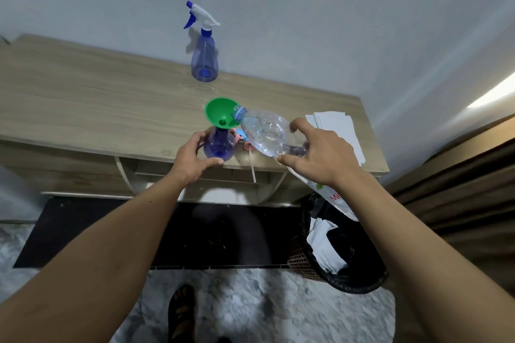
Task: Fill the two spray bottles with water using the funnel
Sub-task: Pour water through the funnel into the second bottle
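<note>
A blue spray bottle (218,145) with its head off stands near the front edge of the wooden table (83,108). A green funnel (221,113) sits in its neck. My left hand (195,157) grips the bottle's base from the left. My right hand (317,152) grips a crumpled clear water bottle (267,132), tipped so its mouth lies over the funnel's rim. A second blue spray bottle (204,57) with its white and blue trigger head on stands at the back by the wall. A pink spray head with its tube (248,147) lies behind the open bottle.
White papers (337,128) lie at the table's right end. A white plastic bag (331,198) hangs off the front right edge. Below it a mesh waste basket (334,259) stands on the floor. A dark mat (195,231) lies under the table.
</note>
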The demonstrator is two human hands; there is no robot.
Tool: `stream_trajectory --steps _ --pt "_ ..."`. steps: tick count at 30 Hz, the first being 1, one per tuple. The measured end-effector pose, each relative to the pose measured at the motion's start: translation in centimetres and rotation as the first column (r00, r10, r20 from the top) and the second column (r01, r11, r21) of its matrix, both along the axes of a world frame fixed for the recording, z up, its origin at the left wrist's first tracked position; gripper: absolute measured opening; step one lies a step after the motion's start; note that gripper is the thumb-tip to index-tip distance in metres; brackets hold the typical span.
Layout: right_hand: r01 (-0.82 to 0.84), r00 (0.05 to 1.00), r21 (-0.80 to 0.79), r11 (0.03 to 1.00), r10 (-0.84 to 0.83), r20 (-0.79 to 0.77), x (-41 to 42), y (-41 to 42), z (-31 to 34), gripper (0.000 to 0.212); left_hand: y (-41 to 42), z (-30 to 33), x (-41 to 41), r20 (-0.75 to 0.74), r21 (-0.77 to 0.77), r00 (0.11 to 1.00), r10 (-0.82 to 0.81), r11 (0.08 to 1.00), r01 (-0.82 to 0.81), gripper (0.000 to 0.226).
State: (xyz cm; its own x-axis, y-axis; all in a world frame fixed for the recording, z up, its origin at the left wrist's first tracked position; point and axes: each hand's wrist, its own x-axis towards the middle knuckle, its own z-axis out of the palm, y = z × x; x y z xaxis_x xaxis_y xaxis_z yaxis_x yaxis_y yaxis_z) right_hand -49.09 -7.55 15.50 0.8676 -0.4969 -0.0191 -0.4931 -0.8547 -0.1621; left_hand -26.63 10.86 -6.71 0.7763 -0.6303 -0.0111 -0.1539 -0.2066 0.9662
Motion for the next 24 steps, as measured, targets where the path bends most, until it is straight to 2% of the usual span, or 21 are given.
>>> stream_trajectory --steps 7,24 --pt "0.000 1.000 -0.048 0.999 -0.001 -0.023 -0.01 -0.28 0.30 0.056 -0.05 -0.14 -0.05 -0.014 0.003 1.000 0.017 1.000 -0.017 0.092" --pt "0.016 0.999 -0.010 1.000 -0.016 -0.031 -0.38 0.22 0.81 0.057 -0.04 -0.63 0.24 -0.023 0.005 1.000 0.016 1.000 -0.016 0.088"
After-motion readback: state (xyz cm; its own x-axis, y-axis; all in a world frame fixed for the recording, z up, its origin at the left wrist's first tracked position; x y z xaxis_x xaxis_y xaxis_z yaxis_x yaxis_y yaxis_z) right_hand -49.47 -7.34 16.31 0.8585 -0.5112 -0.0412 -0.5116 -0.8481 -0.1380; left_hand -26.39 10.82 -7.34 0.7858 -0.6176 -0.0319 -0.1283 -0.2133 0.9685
